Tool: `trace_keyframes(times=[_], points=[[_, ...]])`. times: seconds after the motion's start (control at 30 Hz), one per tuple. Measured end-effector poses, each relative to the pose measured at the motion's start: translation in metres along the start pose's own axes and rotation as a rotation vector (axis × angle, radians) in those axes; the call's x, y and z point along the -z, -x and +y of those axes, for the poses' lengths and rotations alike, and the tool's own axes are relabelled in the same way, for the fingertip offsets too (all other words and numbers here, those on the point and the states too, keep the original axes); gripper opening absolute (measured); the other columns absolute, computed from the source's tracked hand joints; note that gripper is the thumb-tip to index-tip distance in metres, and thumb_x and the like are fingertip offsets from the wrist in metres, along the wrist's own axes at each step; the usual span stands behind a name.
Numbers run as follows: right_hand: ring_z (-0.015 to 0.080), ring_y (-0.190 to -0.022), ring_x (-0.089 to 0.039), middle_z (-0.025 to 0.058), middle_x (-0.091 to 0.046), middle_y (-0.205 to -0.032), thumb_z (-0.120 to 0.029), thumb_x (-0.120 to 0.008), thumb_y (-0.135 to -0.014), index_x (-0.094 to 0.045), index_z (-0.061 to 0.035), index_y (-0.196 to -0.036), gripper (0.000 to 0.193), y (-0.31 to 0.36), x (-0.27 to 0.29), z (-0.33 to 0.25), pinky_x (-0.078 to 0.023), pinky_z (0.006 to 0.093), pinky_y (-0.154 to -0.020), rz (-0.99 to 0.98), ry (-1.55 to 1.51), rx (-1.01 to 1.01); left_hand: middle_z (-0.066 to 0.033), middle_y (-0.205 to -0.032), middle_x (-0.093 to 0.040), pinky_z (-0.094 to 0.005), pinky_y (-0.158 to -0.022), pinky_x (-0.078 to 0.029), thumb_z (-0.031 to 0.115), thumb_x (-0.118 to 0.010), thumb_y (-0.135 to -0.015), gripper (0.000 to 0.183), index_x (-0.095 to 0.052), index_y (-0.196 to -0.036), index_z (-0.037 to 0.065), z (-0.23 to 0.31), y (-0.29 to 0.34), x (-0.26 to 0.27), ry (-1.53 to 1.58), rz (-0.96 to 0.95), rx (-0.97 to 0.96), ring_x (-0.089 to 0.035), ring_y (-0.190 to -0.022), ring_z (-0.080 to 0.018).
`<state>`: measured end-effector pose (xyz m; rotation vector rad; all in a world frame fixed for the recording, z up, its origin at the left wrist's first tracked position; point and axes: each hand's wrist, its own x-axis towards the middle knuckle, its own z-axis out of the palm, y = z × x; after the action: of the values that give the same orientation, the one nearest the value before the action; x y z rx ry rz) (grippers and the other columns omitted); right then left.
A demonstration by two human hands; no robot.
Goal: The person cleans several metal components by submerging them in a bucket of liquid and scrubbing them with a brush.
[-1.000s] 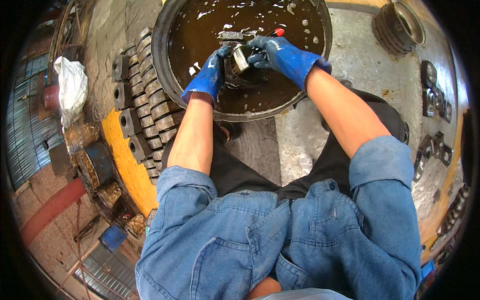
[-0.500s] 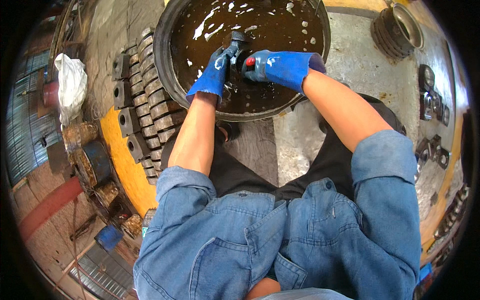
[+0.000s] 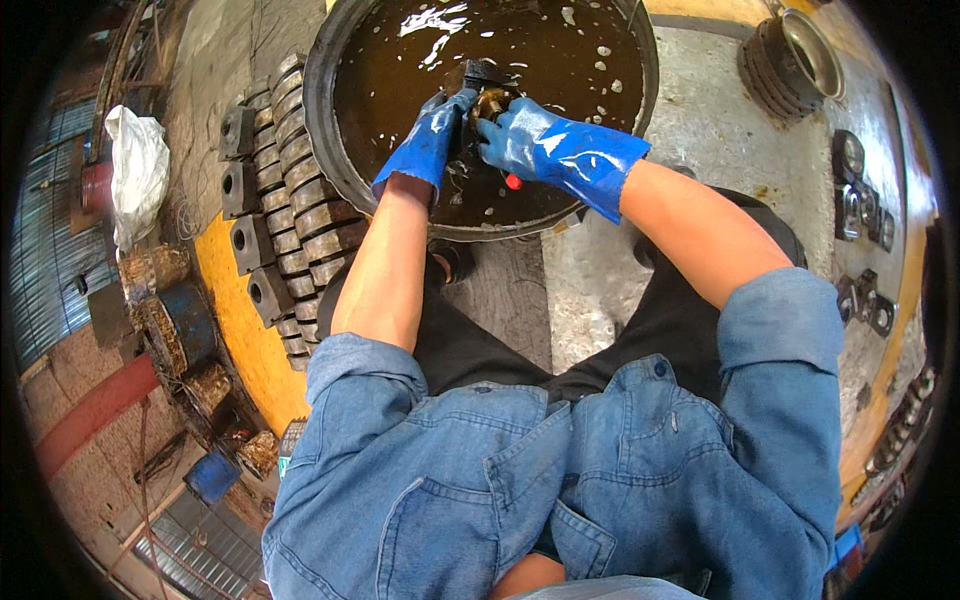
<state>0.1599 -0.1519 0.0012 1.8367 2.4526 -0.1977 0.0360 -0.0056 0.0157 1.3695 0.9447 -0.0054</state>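
Over a large round tub (image 3: 325, 130) of brown liquid, both my hands wear wet blue rubber gloves. My left hand (image 3: 437, 125) grips a dark metal part (image 3: 483, 72) with a blocky top, held just above the liquid. From the right, my right hand (image 3: 515, 135) closes against the same part, fingers curled. A red-tipped tool (image 3: 513, 182) sticks out below that hand; the rest of it is hidden by the glove. Between the hands a wet, brownish surface (image 3: 492, 103) glistens, and I cannot tell whether it belongs to the part or the tool.
Left of the tub stand rows of stacked metal rings (image 3: 315, 205) and several dark blocks with holes (image 3: 246, 243). A white bag (image 3: 138, 170) lies farther left. At the right are a stack of metal rims (image 3: 795, 65) and small metal parts (image 3: 852, 200) on a grey surface.
My right hand has turned, so the red tip has gone from its upper left side to below the palm. The metal part stays in my left hand.
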Motion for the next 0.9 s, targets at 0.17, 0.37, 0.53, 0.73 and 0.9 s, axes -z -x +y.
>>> trace_keyframes(times=[0.17,0.37,0.53,0.73,0.9], points=[[0.0343,-0.116,-0.071,0.0158,-0.065,-0.132,-0.021,-0.07,-0.091,-0.068,-0.0179,-0.131,0.039,-0.007,-0.011,0.004,-0.059,0.0474,-0.091,-0.091,-0.069,-0.146,-0.0089,-0.124,-0.071,-0.0336,-0.094,-0.052,0.038,-0.068,-0.101,0.053,-0.062,-0.142,0.006,-0.007,0.001,-0.001,0.063,-0.065,-0.109,-0.064,-0.108,-0.0203],[0.0341,-0.109,-0.073,0.0082,-0.074,-0.122,-0.024,-0.068,-0.091,-0.069,-0.0296,-0.13,0.039,-0.009,-0.005,0.017,-0.06,0.0461,-0.089,-0.117,-0.473,-0.548,-0.0075,-0.12,-0.071,-0.0341,-0.096,-0.051,0.04,-0.068,-0.1,0.052,-0.064,-0.139,0.005,-0.018,-0.016,0.004,0.079,-0.047,-0.115,-0.065,-0.105,-0.0207],[0.0387,-0.098,-0.073,0.0123,-0.077,-0.103,-0.03,-0.068,-0.09,-0.074,-0.0254,-0.116,0.027,-0.015,-0.016,0.012,-0.06,0.0485,-0.084,-0.235,-0.64,-0.562,-0.006,-0.114,-0.073,-0.033,-0.092,-0.05,0.039,-0.067,-0.1,0.048,-0.068,-0.135,0.005,-0.021,-0.027,0.006,0.124,-0.092,-0.066,-0.063,-0.101,-0.0189],[0.0352,-0.112,-0.072,0.0136,-0.063,-0.141,-0.028,-0.077,-0.087,-0.066,-0.022,-0.135,0.05,0.008,-0.009,0.006,-0.058,0.0479,-0.093,-0.128,-0.184,-0.081,-0.0039,-0.108,-0.071,-0.0312,-0.086,-0.049,0.037,-0.067,-0.1,0.043,-0.07,-0.131,0.007,-0.009,-0.012,0.002,-0.047,0.016,-0.124,-0.062,-0.095,-0.0176],[0.0346,-0.115,-0.072,0.0178,-0.061,-0.142,-0.022,-0.073,-0.09,-0.065,-0.0177,-0.137,0.048,0.002,-0.001,0.012,-0.057,0.048,-0.097,-0.023,-0.024,-0.064,-0.0043,-0.109,-0.072,-0.0323,-0.087,-0.051,0.034,-0.07,-0.099,0.045,-0.068,-0.133,0.006,-0.013,-0.016,0.003,0.048,-0.021,-0.089,-0.063,-0.095,-0.0175]])
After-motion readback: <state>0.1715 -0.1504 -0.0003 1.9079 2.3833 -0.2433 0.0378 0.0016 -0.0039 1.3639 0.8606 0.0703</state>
